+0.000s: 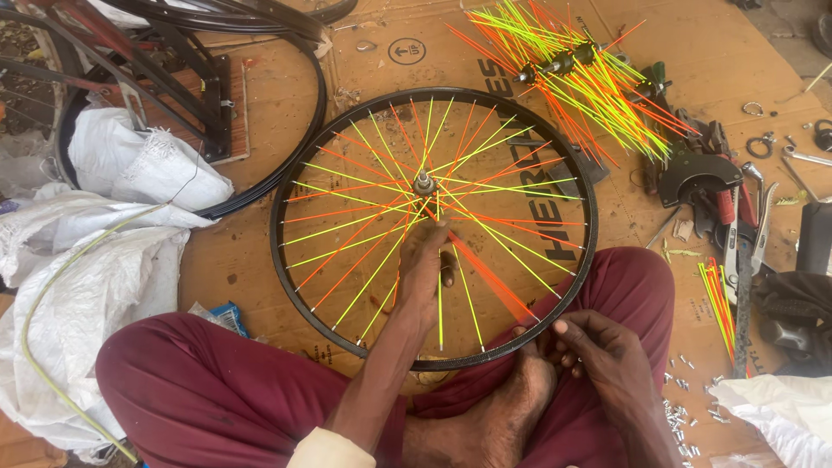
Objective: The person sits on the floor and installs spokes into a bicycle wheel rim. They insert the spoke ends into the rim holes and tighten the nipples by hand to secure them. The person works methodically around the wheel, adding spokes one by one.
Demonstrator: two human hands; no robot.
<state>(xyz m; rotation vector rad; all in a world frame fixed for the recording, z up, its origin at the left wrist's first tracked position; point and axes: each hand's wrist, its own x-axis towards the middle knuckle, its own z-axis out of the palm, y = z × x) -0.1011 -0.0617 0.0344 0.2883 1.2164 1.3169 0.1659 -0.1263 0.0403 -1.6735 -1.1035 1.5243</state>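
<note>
A black bicycle wheel rim (286, 173) with orange and neon-yellow spokes lies flat on cardboard, its near edge resting against my crossed legs. A metal hub (424, 184) sits at its centre. My left hand (426, 273) reaches in among the spokes just below the hub, fingers closed around a spoke. An orange spoke (492, 279) runs from there to the rim's near-right edge. My right hand (598, 347) pinches at that edge of the rim, where the spoke meets it.
Two hubs with loose orange and yellow spokes (576, 78) lie at the back right. Hand tools (724, 186) and small metal nipples (689, 416) are scattered on the right. More rims and a frame (199, 95) sit at the back left, white sacks (104, 260) on the left.
</note>
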